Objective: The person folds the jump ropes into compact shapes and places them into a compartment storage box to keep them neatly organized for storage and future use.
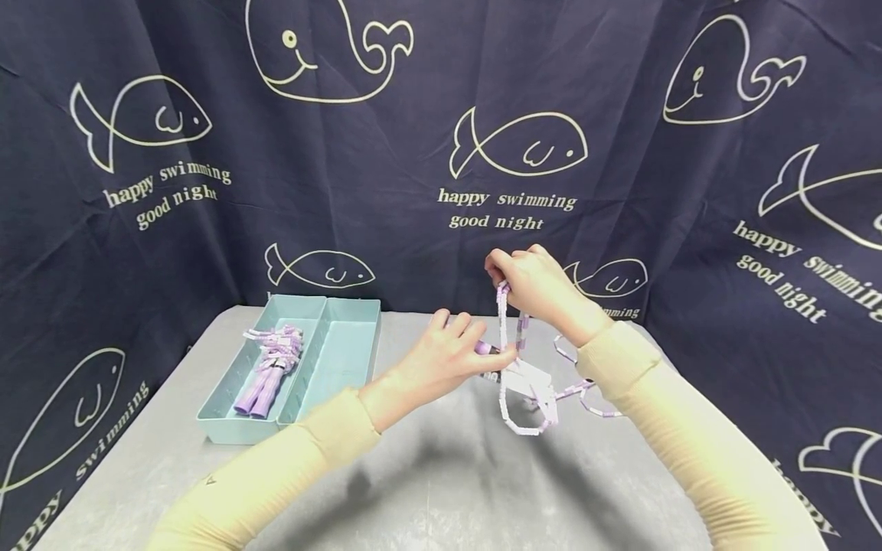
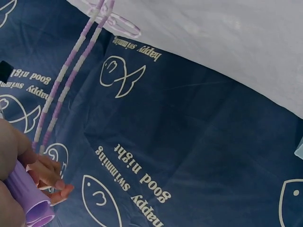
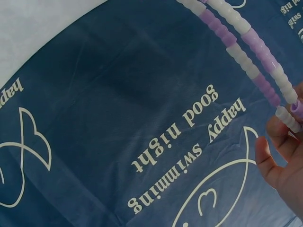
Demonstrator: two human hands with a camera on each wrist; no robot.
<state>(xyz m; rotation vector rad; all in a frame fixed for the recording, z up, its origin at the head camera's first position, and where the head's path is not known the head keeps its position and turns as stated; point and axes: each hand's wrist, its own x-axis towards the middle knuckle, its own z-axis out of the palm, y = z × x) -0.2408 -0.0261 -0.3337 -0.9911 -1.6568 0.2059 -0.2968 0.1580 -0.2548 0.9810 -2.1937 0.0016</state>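
A purple-and-white beaded jump rope (image 1: 511, 422) hangs in loops between both hands, and part of it trails over the tabletop at the right. My left hand (image 1: 444, 352) grips its purple handles (image 2: 32, 201), largely covered by the fingers in the head view. Higher up and to the right, my right hand (image 1: 534, 285) pinches the folded beaded strands (image 3: 258, 52) near its fingertips. A white tag (image 1: 529, 376) shows among the loops. In the left compartment of a teal tray (image 1: 237, 430) lies a second, bundled jump rope (image 1: 270, 375) with purple handles.
The tray stands at the left of the grey table (image 1: 441, 497), its right compartment (image 1: 338, 360) bare. A dark blue curtain (image 1: 413, 168) with whale and fish drawings encloses the table at the back and sides.
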